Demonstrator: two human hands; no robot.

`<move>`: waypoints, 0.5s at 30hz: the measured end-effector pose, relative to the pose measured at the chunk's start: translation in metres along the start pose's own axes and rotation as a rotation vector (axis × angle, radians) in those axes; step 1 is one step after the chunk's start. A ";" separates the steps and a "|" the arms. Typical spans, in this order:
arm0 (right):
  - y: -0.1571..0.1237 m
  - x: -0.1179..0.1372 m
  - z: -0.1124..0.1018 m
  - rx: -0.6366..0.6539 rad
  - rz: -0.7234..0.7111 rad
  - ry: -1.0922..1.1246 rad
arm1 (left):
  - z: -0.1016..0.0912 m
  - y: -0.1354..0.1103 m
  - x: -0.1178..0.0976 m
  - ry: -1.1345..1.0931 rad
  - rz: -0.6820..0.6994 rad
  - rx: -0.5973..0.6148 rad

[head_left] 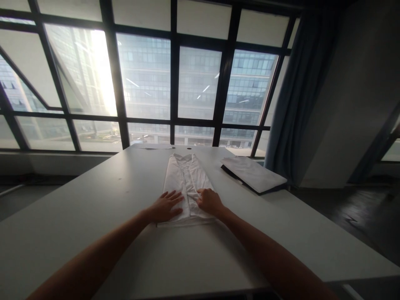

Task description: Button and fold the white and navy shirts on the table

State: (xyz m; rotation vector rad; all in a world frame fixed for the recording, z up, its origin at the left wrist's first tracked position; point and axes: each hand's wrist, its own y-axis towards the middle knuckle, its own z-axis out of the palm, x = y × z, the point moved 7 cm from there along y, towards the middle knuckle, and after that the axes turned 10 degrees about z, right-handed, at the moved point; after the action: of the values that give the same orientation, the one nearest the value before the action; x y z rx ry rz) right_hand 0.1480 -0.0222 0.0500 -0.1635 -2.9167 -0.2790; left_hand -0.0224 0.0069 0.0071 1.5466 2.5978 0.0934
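Observation:
A white shirt (187, 173) lies folded into a long narrow shape on the table, its collar end pointing away from me and creases running down its middle. My left hand (166, 207) rests flat on the near left part of the cloth, fingers spread. On the near right part, my right hand (210, 201) is closed, with its fingers curled against the fabric near the middle crease. The fingertips of that hand are partly hidden, but they seem to pinch the cloth.
The white table (93, 208) stretches toward large windows (143, 75). To the right of the shirt lies a flat white folded cloth (253, 173) with a dark edge beneath. A thin white sheet (153, 146) lies at the far edge. A blue curtain (293, 104) hangs at the right.

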 end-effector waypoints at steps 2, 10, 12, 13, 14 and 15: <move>-0.002 0.003 0.001 0.005 -0.024 -0.006 | 0.001 -0.001 0.001 -0.008 0.009 -0.002; -0.008 0.011 0.009 0.137 -0.120 0.096 | -0.001 -0.002 -0.001 -0.005 0.007 0.031; -0.006 0.011 0.008 0.213 -0.177 0.185 | -0.003 -0.002 -0.003 -0.001 -0.002 0.047; -0.003 0.008 0.005 0.214 -0.189 0.223 | -0.003 -0.002 -0.004 -0.001 -0.001 0.051; 0.000 0.003 0.002 0.180 -0.194 0.241 | -0.004 -0.002 -0.006 0.000 0.005 0.048; 0.004 -0.004 -0.002 0.123 -0.196 0.233 | -0.005 -0.001 -0.008 -0.001 0.019 0.044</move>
State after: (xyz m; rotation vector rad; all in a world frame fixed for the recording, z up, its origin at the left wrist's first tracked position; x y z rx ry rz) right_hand 0.1524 -0.0193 0.0523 0.1641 -2.7087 -0.1370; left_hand -0.0206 -0.0008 0.0125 1.5859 2.6018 0.0378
